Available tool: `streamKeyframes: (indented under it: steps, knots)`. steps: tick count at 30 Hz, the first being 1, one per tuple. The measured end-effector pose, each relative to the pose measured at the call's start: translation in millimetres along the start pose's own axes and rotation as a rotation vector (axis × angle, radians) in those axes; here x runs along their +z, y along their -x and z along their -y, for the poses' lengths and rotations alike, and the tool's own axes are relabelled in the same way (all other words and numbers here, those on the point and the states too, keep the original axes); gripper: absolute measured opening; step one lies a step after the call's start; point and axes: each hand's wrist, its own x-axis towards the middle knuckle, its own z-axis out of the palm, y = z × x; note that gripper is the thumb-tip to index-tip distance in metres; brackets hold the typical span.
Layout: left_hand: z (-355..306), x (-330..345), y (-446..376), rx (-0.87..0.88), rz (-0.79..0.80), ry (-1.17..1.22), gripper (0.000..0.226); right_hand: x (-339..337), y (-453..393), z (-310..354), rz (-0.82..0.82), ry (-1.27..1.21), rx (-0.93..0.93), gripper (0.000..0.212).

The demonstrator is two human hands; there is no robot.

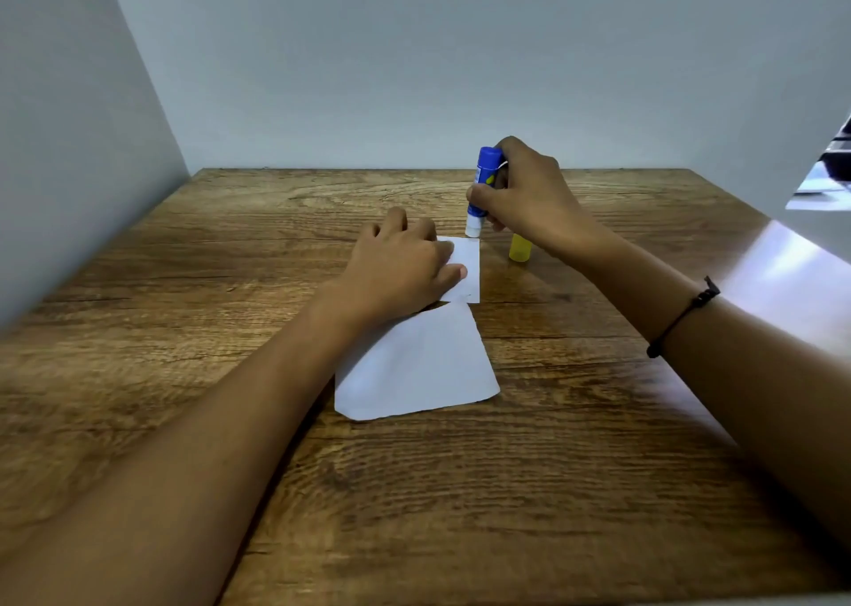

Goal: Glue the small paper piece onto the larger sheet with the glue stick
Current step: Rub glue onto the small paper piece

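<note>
A small white paper piece [469, 266] lies flat on the wooden table [230, 283]. My left hand [405, 265] presses down on its left part with fingers spread over it. My right hand [529, 196] grips a blue glue stick [483, 182], held upright and uncapped, its white tip touching the far right corner of the small piece. A larger white sheet [414, 366] lies just nearer to me, partly under my left wrist, its far edge meeting the small piece.
A yellow cap [520, 248] stands on the table to the right of the small paper, under my right hand. Grey walls close the table at the back and left. A black band circles my right wrist [681, 318].
</note>
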Motion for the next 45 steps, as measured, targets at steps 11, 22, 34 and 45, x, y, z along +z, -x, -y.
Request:
streamKeyframes:
  steps: [11,22,34,45]
  knots:
    - [7.9,-4.2,-4.7,-0.011,0.169,0.091,0.058,13.4,-12.0,-7.4,-0.016,0.151,-0.048,0.035]
    - [5.0,-7.4,-2.9,-0.021,0.196,0.103,0.057,9.6,-0.9,-7.9,0.038,0.110,-0.038,0.033]
    - [5.5,-4.6,-2.9,-0.029,0.202,0.081,0.052,-5.3,42.0,6.8,0.072,0.081,-0.085,0.028]
    - [-1.8,0.2,-1.2,-0.064,0.120,0.074,0.052,-15.8,72.4,12.2,0.103,0.114,-0.189,0.025]
